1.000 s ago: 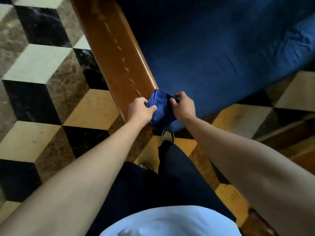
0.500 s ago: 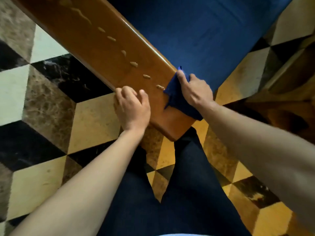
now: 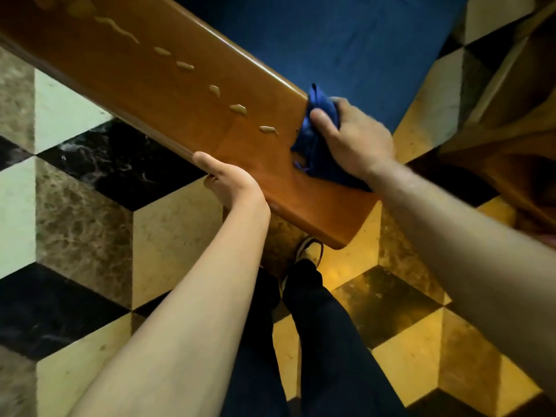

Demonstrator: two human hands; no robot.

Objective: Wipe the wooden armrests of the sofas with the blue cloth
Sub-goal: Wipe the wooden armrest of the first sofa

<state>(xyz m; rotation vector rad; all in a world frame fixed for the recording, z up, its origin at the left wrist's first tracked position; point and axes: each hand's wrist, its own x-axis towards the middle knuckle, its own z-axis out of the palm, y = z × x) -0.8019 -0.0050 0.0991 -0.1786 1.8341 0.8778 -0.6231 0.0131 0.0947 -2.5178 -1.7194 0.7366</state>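
A long wooden armrest [image 3: 168,94] runs from upper left to lower centre, with a trail of pale droplets along its top. My right hand [image 3: 352,139] grips a bunched blue cloth [image 3: 316,145] on the armrest's right edge, near its front end. My left hand [image 3: 231,182] holds the armrest's left edge; the thumb lies along the edge and the fingers are hidden beneath the wood.
The sofa's blue seat cushion [image 3: 346,40] lies right of the armrest. A patterned marble floor [image 3: 90,206] of black, cream and brown tiles surrounds it. My dark trouser legs [image 3: 301,341] and a shoe [image 3: 310,251] stand below the armrest's end. More wooden furniture [image 3: 511,121] sits at right.
My left hand slid from the armrest's top to its left edge. My right hand bunched the cloth and shifted it a little along the right side. The view tilted.
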